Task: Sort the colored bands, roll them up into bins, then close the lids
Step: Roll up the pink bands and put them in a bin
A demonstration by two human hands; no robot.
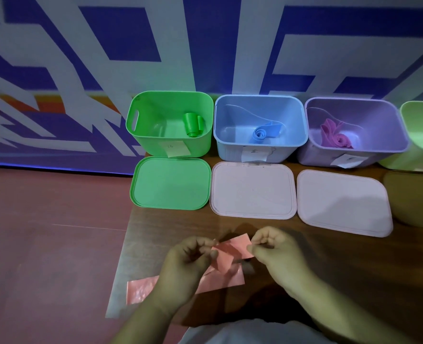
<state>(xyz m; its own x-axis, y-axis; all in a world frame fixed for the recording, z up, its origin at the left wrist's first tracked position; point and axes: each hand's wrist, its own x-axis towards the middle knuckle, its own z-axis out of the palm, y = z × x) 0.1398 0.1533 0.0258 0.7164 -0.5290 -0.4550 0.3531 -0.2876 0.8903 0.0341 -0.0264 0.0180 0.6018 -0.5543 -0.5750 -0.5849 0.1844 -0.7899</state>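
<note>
Both hands hold a pink band [232,252] above the table's near edge. My left hand [190,259] pinches its left end and my right hand [275,249] pinches its right end. The band's loose tail lies flat on the table and runs to the left under my left wrist. Behind stand open bins: a green bin [141,135] with a green roll [193,125], a blue bin [302,135] with a blue roll [261,134], and a purple bin [399,135] with a magenta band [337,137]. Their lids lie in front: a green lid [170,182] and two pale lids [252,191] [342,202].
At the far right a light green bin [421,125] is cut off by the frame, with a dark olive lid [413,197] in front of it. The brown table [354,269] ends at the left, over a reddish floor [51,244]. A blue and white patterned wall [131,45] stands behind.
</note>
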